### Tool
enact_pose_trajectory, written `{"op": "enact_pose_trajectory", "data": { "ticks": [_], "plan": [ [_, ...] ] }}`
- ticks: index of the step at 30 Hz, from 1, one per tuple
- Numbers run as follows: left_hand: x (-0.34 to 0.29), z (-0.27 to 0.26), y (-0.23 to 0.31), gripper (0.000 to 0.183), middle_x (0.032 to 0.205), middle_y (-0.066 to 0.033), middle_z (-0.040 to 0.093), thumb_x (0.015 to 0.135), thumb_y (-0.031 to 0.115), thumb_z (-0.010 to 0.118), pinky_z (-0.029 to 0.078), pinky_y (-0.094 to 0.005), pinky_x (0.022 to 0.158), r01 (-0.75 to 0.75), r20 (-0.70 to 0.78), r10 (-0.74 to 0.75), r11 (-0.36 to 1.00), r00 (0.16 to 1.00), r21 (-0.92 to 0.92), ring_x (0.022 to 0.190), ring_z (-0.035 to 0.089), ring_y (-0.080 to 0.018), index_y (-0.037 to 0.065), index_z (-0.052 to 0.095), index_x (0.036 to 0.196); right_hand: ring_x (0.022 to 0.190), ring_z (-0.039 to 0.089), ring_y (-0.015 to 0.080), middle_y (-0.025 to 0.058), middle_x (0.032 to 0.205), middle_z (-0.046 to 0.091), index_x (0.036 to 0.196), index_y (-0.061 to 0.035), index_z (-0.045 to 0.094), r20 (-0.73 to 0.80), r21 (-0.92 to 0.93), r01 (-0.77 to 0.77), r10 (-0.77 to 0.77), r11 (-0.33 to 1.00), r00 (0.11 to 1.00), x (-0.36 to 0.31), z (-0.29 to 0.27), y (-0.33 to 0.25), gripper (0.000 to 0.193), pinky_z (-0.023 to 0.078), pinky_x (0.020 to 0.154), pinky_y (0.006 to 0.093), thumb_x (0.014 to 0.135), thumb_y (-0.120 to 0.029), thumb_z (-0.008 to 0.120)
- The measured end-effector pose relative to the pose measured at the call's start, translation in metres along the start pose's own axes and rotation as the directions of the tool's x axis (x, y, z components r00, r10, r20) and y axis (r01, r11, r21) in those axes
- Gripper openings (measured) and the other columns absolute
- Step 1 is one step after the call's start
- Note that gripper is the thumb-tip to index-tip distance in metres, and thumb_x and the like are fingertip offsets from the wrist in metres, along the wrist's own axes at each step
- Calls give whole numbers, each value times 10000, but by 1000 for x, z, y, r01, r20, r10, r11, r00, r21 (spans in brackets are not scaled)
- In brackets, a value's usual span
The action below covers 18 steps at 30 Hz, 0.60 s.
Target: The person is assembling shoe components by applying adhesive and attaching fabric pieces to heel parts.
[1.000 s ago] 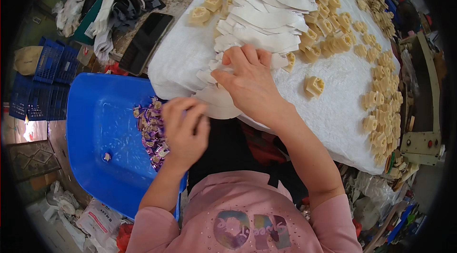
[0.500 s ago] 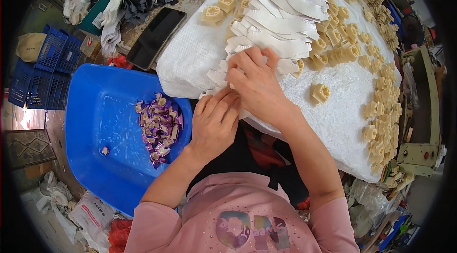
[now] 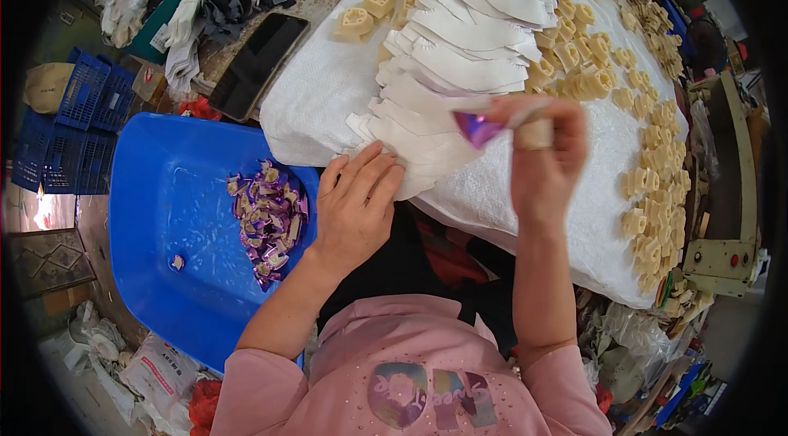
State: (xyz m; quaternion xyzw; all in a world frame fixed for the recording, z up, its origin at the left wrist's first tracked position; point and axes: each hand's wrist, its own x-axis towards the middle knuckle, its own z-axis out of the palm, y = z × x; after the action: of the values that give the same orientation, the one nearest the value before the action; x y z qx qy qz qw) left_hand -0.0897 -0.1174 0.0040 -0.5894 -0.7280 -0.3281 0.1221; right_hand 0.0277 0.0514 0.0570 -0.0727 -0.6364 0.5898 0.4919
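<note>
My right hand [image 3: 552,141] is raised over the white cloth, somewhat smeared by motion. Its fingers close round a white strip with a shiny purple face [image 3: 478,129], and a small beige block [image 3: 535,134] shows beneath them. My left hand [image 3: 358,200] lies with fingers extended on the near edge of a fanned pile of white paper-like strips [image 3: 427,120]. Several hollow beige blocks [image 3: 591,82] sit right of the pile. To the left, a blue tub [image 3: 193,305] contains a heap of purple-and-beige wrapped pieces [image 3: 269,219].
A dark phone [image 3: 259,65] rests by the cloth's left edge, with gloves [image 3: 187,30] beyond it. Blue crates [image 3: 70,141] stand far left. Stacked beige blocks [image 3: 652,214] line the cloth's right side, beside a pale machine frame [image 3: 726,264].
My right hand has moved from the pile to the right, carrying a purple-faced strip. The lone beige block is no longer seen on the cloth. My left hand has stayed at the pile's edge.
</note>
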Motion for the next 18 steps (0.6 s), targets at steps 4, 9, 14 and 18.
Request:
{"op": "enact_pose_trajectory", "data": {
  "ticks": [4,9,14,18],
  "plan": [
    [-1,-3,-2,334,1067,-87,611,680,-17,640,348,-381,941,24,-5,-24,999,1000,-22,1114,563,-255,49,621,1007,850,584,251,147,873,598,971,-34,469,-53,93,135,-130,986,990,16,-31,-46,110,462,846,409,922,-97,545],
    [28,-21,45,377,1054,-131,568,682,142,709,396,-389,851,33,47,-29,995,999,-94,1063,539,-333,23,619,1029,911,558,246,128,936,605,849,-54,543,214,-308,6,64,951,975,-13,-38,-73,121,430,836,370,756,6,593],
    [29,11,70,330,952,-156,558,757,64,632,456,-346,642,71,160,45,755,986,-652,791,569,-311,-25,599,1073,955,534,300,89,1006,572,910,-66,586,444,-449,28,196,893,875,-32,-34,-69,221,426,843,376,713,20,636],
    [33,13,81,316,807,-79,574,975,154,412,393,-239,563,441,411,-177,507,894,-741,601,479,-108,-48,602,1128,1028,555,316,121,1100,603,1036,-47,613,128,-569,-119,231,814,965,-36,-86,-39,304,450,883,360,738,-9,657]
  ]
}}
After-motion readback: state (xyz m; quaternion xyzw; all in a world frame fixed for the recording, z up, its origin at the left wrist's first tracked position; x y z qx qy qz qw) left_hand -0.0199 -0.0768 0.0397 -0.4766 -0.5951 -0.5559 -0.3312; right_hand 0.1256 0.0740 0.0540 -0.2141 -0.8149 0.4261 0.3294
